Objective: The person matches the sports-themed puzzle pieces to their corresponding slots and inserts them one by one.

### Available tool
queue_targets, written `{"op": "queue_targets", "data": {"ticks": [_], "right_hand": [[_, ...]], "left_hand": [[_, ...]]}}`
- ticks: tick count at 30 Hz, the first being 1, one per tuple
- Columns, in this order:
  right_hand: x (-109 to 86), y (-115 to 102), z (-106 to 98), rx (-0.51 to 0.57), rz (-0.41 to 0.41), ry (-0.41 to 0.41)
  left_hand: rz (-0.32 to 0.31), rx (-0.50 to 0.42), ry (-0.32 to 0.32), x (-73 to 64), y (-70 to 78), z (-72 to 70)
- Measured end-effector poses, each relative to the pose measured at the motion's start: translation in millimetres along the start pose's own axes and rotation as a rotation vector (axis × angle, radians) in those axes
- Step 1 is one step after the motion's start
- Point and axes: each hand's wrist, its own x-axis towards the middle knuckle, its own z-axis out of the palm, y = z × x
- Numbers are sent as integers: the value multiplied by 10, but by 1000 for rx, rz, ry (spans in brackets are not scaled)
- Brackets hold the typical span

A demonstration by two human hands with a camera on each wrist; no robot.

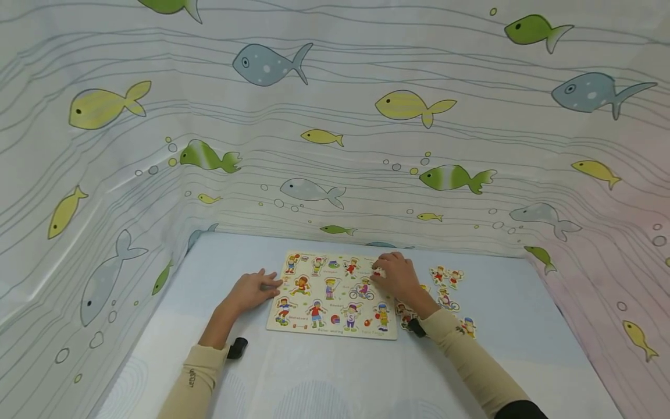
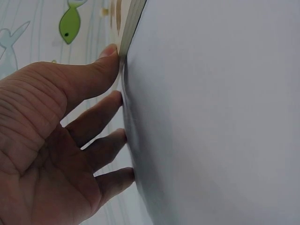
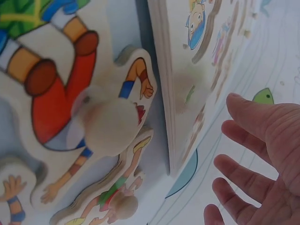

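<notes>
A wooden puzzle board (image 1: pixel 316 290) printed with children playing sports lies on the table. My left hand (image 1: pixel 253 293) is at its left edge; in the left wrist view the thumb (image 2: pixel 96 75) touches the board's side and the fingers reach down to the tabletop. Over the upper right corner is my right hand (image 1: pixel 396 278), partly covering a figure piece (image 1: pixel 377 272). In the right wrist view its fingers (image 3: pixel 243 176) are spread and loosely bent beside the board, with nothing held. Figure pieces (image 1: pixel 361 289) fill many of the board's places.
Loose figure pieces lie right of the board, among them a cyclist (image 1: pixel 447 299) and a blue-capped figure (image 1: pixel 468 327). Others sit partly under my right wrist, including a red-shorted piece (image 3: pixel 54 115) with a round knob. A fish-patterned sheet (image 1: pixel 361 151) encloses the table's back and sides.
</notes>
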Motion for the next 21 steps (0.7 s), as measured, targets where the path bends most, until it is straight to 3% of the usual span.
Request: {"op": "queue_targets", "data": {"ticks": [21], "right_hand": [[-125,240,-45,-6,-11,59]], "left_hand": [[-1,-3,1,-11,-12,20]]}}
